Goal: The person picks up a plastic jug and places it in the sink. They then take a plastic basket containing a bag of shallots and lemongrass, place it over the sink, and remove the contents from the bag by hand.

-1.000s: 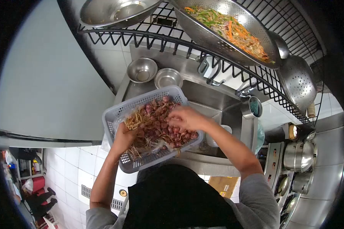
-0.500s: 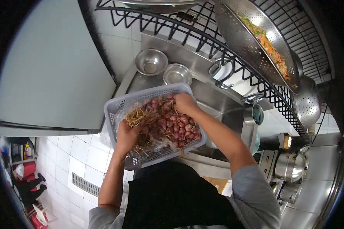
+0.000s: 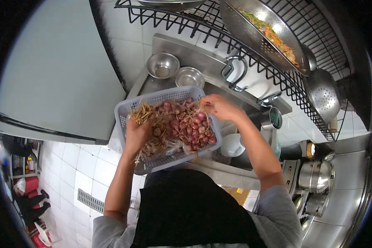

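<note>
A grey perforated plastic basket [image 3: 160,163] sits tilted over the front edge of a steel sink. It holds a heap of red shallots [image 3: 186,124] mixed with dry straw-coloured roots [image 3: 141,113]. My left hand [image 3: 135,131] rests inside the basket's left part, closed on a clump of those roots and shallots. My right hand [image 3: 218,106] is at the basket's far right corner, fingers pinched on root strands lifted from the heap.
Two small steel bowls [image 3: 163,65] stand behind the basket by the sink [image 3: 244,115] and tap [image 3: 233,70]. A black wire rack [image 3: 219,37] overhead carries a colander of shredded vegetables [image 3: 268,33]. A white cup [image 3: 231,145] sits in the sink. Steel pots [image 3: 316,175] are at right.
My right hand moved from the middle of the heap to the basket's far right corner, pulling up root strands. The left hand kept its grip at the left side.
</note>
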Motion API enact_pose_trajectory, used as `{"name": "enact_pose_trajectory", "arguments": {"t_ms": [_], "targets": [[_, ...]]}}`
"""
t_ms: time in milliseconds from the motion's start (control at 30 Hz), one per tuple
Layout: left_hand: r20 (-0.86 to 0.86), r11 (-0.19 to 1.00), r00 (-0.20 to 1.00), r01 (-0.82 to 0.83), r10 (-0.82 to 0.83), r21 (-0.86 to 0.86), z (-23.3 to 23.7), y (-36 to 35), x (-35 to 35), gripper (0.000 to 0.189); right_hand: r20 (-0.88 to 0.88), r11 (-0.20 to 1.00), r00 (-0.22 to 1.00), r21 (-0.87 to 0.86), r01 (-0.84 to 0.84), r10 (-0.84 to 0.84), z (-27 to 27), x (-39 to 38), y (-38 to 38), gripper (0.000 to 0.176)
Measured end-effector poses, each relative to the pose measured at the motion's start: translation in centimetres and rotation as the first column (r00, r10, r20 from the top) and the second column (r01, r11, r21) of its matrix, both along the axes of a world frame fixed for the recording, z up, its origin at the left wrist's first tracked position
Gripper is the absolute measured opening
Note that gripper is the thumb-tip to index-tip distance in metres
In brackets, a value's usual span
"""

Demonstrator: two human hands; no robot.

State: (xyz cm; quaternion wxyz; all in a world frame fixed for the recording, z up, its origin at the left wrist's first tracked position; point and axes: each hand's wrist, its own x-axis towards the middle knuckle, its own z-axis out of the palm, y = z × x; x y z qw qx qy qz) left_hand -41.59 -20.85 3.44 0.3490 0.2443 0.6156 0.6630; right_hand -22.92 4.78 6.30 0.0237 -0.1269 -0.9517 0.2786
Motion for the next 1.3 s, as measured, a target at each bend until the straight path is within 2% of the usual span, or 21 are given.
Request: {"name": "enact_pose_trajectory", "arguments": {"t_ms": [33, 100, 233, 333, 400, 500, 600, 633, 700, 767, 833, 867, 900, 967, 1000, 1033, 1100, 1167, 1200, 1233, 1300], "targets": [[-0.005, 1.0, 1.0, 0.007, -0.007, 0.003, 0.7, 0.2, 0.2, 0.017, -0.005, 1.0, 1.0, 0.003, 0.007, -0.007, 1.6, -0.2, -0.7, 0.012], [-0.143, 0.995, 0.985, 0.096, -0.098, -0.023, 2.0, 0.8, 0.4, 0.023, 0.09, 0.999, 0.996, 0.043, -0.004, 0.0, 4.7, -1.0, -1.6, 0.01], [-0.169, 0.982, 0.975, 0.163, -0.145, 0.093, 1.8, 2.0, 0.0, 0.02, -0.003, 0.996, 0.998, 0.065, -0.061, 0.061, 6.0, -1.3, -1.7, 0.009], [-0.14, 0.978, 0.975, 0.185, -0.17, 0.097, 3.7, 2.6, 0.2, 0.022, 0.056, 0.993, 0.995, 0.078, -0.086, 0.082, 9.0, -1.2, -2.6, 0.007], [-0.24, 0.959, 0.95, 0.239, -0.199, 0.152, 6.1, 2.9, 1.1, 0.03, 0.051, 0.964, 0.997, -0.261, -0.05, 0.066, 10.7, -1.2, -3.1, 0.006], [-0.151, 0.933, 0.962, 0.261, -0.229, 0.248, 6.9, 3.6, 2.5, 0.035, -0.044, 0.966, 0.998, -0.251, -0.059, 0.049, 13.3, -1.2, -3.9, 0.007], [-0.251, 0.86, 0.923, 0.368, -0.291, 0.354, 6.9, 5.0, 4.3, 0.041, -0.035, 0.974, 0.999, -0.228, -0.006, -0.002, 16.5, -1.4, -5.7, 0.008], [-0.259, 0.857, 0.92, 0.374, -0.295, 0.353, 5.7, 5.6, 4.8, 0.041, -0.039, 0.98, 0.999, -0.2, 0.012, -0.02, 16.9, -1.4, -6.1, 0.008], [-0.133, 0.839, 0.876, 0.482, -0.464, 0.252, 2.9, 6.7, 5.2, 0.042, -0.076, 0.976, 0.997, -0.216, 0.019, -0.036, 16.0, -1.5, -5.9, 0.008], [-0.104, 0.836, 0.853, 0.521, -0.511, 0.172, 3.1, 6.5, 5.8, 0.037, -0.159, 0.981, 0.987, -0.191, -0.016, -0.015, 14.9, -1.5, -5.4, 0.012], [-0.064, 0.906, 0.918, 0.397, -0.392, 0.145, 2.8, 5.9, 6.2, 0.033, -0.155, 0.965, 0.984, -0.26, 0.045, -0.088, 14.1, -0.8, -5.2, 0.014], [-0.159, 0.891, 0.896, 0.435, -0.415, 0.129, 2.0, 5.4, 5.4, 0.026, -0.135, 0.936, 0.978, -0.334, 0.108, -0.161, 13.6, -0.4, -5.0, 0.017], [-0.162, 0.889, 0.893, 0.441, -0.421, 0.124, 1.3, 4.5, 4.4, 0.026, -0.14, 0.935, 0.976, -0.337, 0.113, -0.168, 12.8, 0.0, -4.6, 0.017], [-0.119, 0.922, 0.915, 0.386, -0.385, -0.016, 0.1, 3.1, 2.5, 0.03, -0.14, 0.833, 0.956, -0.532, 0.149, -0.26, 11.1, 0.9, -3.8, 0.021], [-0.123, 0.92, 0.912, 0.393, -0.392, -0.018, -0.6, 2.9, 1.7, 0.03, -0.143, 0.832, 0.953, -0.534, 0.153, -0.267, 10.3, 1.3, -3.4, 0.021], [-0.125, 0.964, 0.959, 0.262, -0.255, 0.041, -0.9, 2.7, 1.1, 0.025, -0.118, 0.808, 0.958, -0.57, 0.152, -0.263, 9.5, 1.7, -3.0, 0.019], [-0.119, 0.988, 0.986, 0.126, -0.115, 0.094, -0.8, 2.1, 0.2, 0.021, -0.092, 0.778, 0.962, -0.61, 0.15, -0.258, 7.9, 2.0, -2.7, 0.017], [0.229, 0.976, 0.971, 0.019, -0.069, 0.215, 0.3, 1.6, -0.5, 0.013, -0.053, 0.69, 0.944, -0.696, 0.199, -0.326, 6.7, 2.3, -2.3, 0.016], [0.253, 0.978, 0.967, -0.02, -0.034, 0.208, 2.3, 1.2, -0.2, 0.009, -0.054, 0.688, 0.943, -0.698, 0.2, -0.329, 6.8, 2.5, -2.5, 0.016], [0.25, 0.979, 0.968, -0.018, -0.034, 0.204, 2.1, 1.2, -0.5, 0.009, -0.021, 0.679, 0.949, -0.704, 0.209, -0.313, 7.0, 2.7, -2.8, 0.016], [0.296, 0.905, 0.942, 0.021, -0.162, 0.426, 1.8, 1.4, -1.7, 0.011, 0.009, 0.668, 0.954, -0.713, 0.215, -0.298, 6.7, 2.9, -3.1, 0.017]]}}
